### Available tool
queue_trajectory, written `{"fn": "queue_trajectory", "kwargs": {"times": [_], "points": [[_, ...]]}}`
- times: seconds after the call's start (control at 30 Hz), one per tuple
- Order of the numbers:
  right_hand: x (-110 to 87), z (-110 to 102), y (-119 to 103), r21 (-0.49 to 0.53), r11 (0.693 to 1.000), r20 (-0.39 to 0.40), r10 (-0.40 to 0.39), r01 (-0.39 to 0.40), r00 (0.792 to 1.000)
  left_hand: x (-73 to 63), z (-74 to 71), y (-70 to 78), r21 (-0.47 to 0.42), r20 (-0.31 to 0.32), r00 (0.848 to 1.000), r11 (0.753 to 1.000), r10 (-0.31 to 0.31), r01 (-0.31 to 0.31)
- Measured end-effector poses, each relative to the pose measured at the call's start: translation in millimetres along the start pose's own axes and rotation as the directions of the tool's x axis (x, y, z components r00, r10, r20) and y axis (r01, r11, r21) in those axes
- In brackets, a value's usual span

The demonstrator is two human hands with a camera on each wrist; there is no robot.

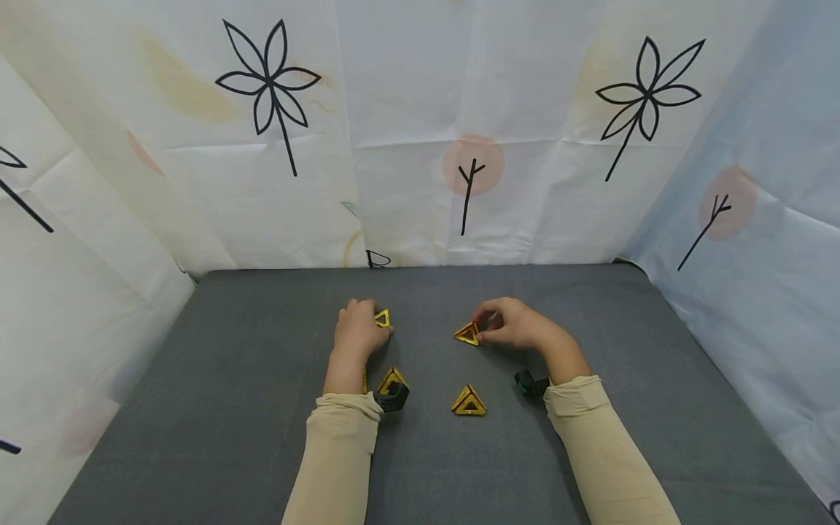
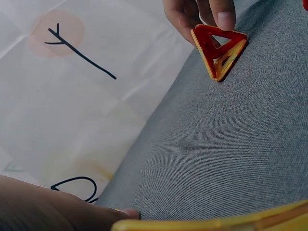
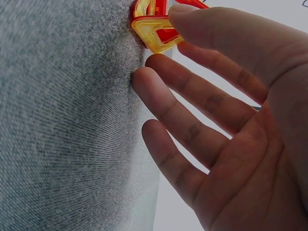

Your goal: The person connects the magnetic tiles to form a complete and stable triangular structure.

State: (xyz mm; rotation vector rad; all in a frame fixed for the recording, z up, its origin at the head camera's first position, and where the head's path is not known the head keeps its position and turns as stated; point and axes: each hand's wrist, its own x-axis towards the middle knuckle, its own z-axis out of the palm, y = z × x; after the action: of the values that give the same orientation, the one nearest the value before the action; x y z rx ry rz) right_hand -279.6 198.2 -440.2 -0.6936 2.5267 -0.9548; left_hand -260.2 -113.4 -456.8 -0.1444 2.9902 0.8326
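Observation:
My right hand (image 1: 518,324) pinches a small pyramid of yellow and red triangular tiles (image 1: 468,335) between thumb and fingertips, low over the grey table. The right wrist view shows the thumb (image 3: 192,21) on the pyramid (image 3: 161,38), the other fingers loosely spread. In the left wrist view the same pyramid (image 2: 221,50) shows an open triangular middle. At the left, my left hand (image 1: 356,328) reaches down with its thumb and fingers around a yellow triangular piece (image 1: 383,318), mostly hidden by the hand.
A yellow pyramid (image 1: 469,402) stands on the grey table (image 1: 262,379), in front between the arms. Another pyramid (image 1: 392,378) sits by the left wrist, partly behind its black wrist camera (image 1: 392,398). A yellow edge (image 1: 364,380) shows beside that forearm. Patterned cloth walls (image 1: 407,109) border the table.

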Motion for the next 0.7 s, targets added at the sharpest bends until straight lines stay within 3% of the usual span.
{"fn": "queue_trajectory", "kwargs": {"times": [0.43,0.7], "points": [[0.4,0,0,-0.005,1.000,0.003,-0.004,0.004,1.000,-3.4,0.3,1.3,-0.030,-0.030,0.999,0.999,-0.017,0.016],[0.0,1,-1,0.009,1.000,0.003,-0.007,0.007,1.000,-6.1,3.1,10.4,-0.141,-0.012,1.000,0.990,0.001,-0.002]]}}
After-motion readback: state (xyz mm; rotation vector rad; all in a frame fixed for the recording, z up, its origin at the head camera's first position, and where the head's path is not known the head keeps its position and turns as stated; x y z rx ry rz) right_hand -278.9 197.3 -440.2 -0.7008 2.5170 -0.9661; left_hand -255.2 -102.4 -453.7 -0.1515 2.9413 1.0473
